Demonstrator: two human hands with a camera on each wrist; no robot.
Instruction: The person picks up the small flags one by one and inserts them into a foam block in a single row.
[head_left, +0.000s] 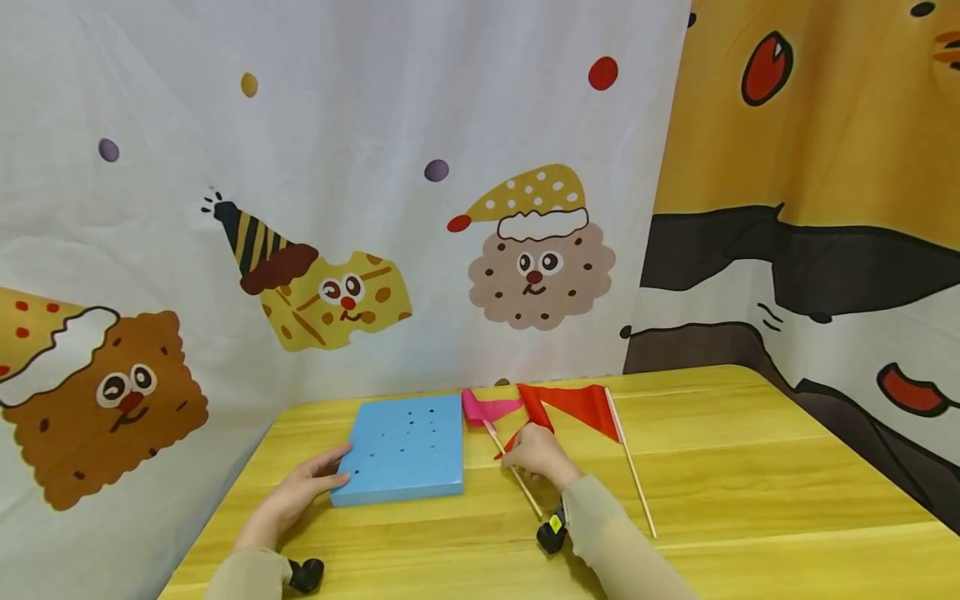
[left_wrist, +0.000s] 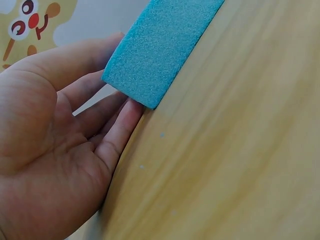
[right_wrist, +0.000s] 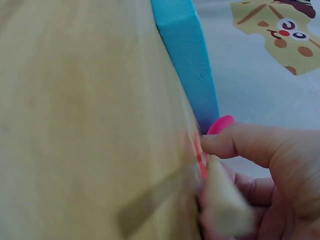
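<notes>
My left hand (head_left: 296,496) rests against the left side of a blue foam block (head_left: 408,475), thumb at its near corner. The block lies flat, with several small dark holes in its top. In the left wrist view, extended fingers (left_wrist: 80,57) touch the end of the block. My right hand (head_left: 542,454) pinches the wooden stick of a pink pennant flag (head_left: 480,410), just right of the block. The stick's blunt lower end points at the right wrist camera. Beside that hand lies a red pennant flag (head_left: 581,407), part of its cloth folded and partly hidden behind the hand.
Everything lies on a yellow wood-grain table (head_left: 720,467). The red flag's stick (head_left: 639,487) runs toward the near side, close to my right forearm. A white curtain (head_left: 360,167) with cartoon prints hangs behind the table's far edge. Dark wrist devices (head_left: 306,575) sit on both sleeves.
</notes>
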